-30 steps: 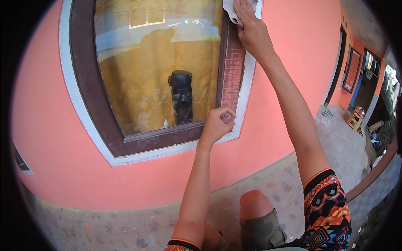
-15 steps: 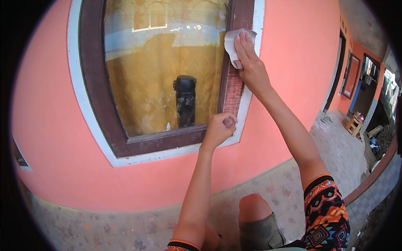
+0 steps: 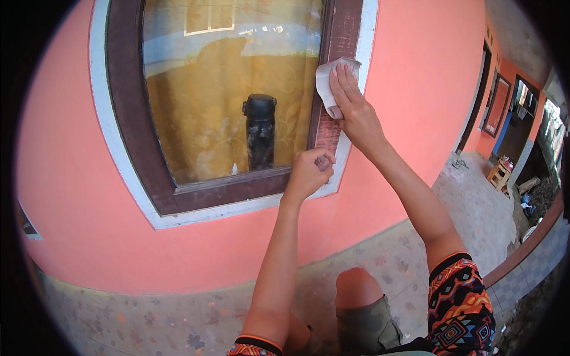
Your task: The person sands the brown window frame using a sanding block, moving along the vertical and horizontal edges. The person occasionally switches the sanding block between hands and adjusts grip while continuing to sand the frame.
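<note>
My right hand [image 3: 357,113] presses a creased, pale sheet of sandpaper [image 3: 325,83] against the right upright of the brown window frame [image 3: 344,32]. Its fingers lie along the sheet, and one lower corner curls to show a mauve face. Below the sheet the wood is scuffed, with reddish patches [image 3: 328,133]. At the frame's lower right corner, my left hand [image 3: 309,172] is closed round a small mauve-brown piece [image 3: 322,163]. Most of that piece is hidden in the fingers, so its kind is unclear.
Behind the glass pane [image 3: 196,118], a black flask-shaped thing [image 3: 260,133] stands before a yellow curtain. A pale border [image 3: 122,160] and a pink wall [image 3: 421,71] surround the frame. My bent knee [image 3: 356,288] is near the wall. A wooden stool [image 3: 500,175] stands farther right.
My right hand and the sandpaper have slid down the frame's upright, baring scuffed wood above. The left hand stays at the lower corner. The whole view has shifted slightly.
</note>
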The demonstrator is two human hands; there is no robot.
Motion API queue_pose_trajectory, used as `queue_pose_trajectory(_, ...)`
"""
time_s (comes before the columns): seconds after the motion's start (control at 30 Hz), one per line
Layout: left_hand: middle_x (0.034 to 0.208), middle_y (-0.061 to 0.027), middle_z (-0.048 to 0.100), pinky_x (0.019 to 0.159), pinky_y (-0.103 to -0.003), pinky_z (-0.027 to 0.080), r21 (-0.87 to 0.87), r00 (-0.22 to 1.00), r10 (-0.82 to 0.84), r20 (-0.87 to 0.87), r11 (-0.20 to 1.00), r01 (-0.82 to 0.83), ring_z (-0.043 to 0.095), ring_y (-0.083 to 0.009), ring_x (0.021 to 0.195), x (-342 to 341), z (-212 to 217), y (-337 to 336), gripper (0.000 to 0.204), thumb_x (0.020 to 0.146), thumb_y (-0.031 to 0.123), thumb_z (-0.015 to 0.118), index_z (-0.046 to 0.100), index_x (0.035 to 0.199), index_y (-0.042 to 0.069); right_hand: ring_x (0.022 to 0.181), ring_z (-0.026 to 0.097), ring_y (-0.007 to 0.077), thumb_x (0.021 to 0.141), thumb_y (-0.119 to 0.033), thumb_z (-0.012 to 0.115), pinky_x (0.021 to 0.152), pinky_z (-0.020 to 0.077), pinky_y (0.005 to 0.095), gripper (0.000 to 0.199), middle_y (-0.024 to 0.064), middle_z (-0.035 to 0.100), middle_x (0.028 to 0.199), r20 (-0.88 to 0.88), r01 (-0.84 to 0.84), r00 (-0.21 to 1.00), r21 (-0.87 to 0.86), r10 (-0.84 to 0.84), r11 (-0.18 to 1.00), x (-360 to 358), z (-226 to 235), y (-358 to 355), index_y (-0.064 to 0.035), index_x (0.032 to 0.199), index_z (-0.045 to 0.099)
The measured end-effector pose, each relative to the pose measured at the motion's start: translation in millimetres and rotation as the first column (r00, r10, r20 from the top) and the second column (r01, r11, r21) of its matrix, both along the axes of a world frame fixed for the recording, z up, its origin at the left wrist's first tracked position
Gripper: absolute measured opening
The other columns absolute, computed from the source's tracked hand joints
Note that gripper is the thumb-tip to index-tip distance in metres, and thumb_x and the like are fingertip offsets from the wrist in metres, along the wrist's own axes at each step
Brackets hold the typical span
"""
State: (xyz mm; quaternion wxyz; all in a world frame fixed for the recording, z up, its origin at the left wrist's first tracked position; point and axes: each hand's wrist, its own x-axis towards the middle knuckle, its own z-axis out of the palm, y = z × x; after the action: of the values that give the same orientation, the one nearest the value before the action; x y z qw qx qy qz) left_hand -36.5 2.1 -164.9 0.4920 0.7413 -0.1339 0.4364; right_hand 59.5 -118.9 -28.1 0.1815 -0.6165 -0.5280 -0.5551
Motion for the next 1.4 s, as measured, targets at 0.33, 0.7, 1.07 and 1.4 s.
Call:
queue_pose_trajectory(0.33,0.067,0.0005,0.052,0.059,-0.029,0.043,0.023,0.999,-0.025,0.025,0.999,0.024,0.047,-0.0083,0.062,3.4,-3.3,2.3,0.015,0.077,-0.008,0.072,0.073,0.088,0.001,0.153,0.044,0.0460,0.097,0.006,0.056,0.128,0.0420,0.0483,0.068,0.0309,0.038,0.169,0.103,-0.091,0.992,0.147,0.076,0.985,21.0,135.7,18.4,0.0015,0.163,0.042)
queue_pose_trajectory(0.7,0.066,-0.0004,0.053,0.060,-0.028,0.044,0.010,1.000,-0.002,0.003,1.000,0.002,0.049,-0.0088,0.063,0.1,-0.1,-0.6,0.014,0.076,-0.008,0.073,0.073,0.088,0.000,0.160,0.037,0.0395,0.090,0.005,0.071,0.116,0.0564,0.0453,0.078,0.0232,0.041,0.171,0.085,0.006,0.996,0.005,-0.006,1.000,1.2,-7.0,-0.9,-0.0007,0.163,0.044)
queue_pose_trajectory(1.07,0.065,0.0002,0.050,0.058,-0.029,0.043,0.020,1.000,-0.024,-0.007,0.999,0.024,0.048,-0.0082,0.062,2.8,-1.1,1.4,0.013,0.077,-0.009,0.073,0.072,0.087,0.000,0.160,0.036,0.0423,0.093,0.003,0.068,0.122,0.0496,0.0482,0.077,0.0253,0.038,0.172,0.096,-0.041,0.995,0.152,0.026,0.987,14.5,96.0,22.1,-0.0001,0.164,0.040)
queue_pose_trajectory(1.4,0.065,-0.0004,0.050,0.058,-0.029,0.042,0.034,1.000,0.008,0.012,0.999,-0.008,0.047,-0.0089,0.061,-0.1,0.2,-0.7,0.014,0.077,-0.008,0.073,0.073,0.087,0.001,0.162,0.029,0.0490,0.088,0.002,0.071,0.134,0.0281,0.0560,0.091,0.0293,0.028,0.176,0.038,-0.085,0.996,0.044,0.084,0.995,-12.1,29.7,22.5,0.0043,0.168,0.029)
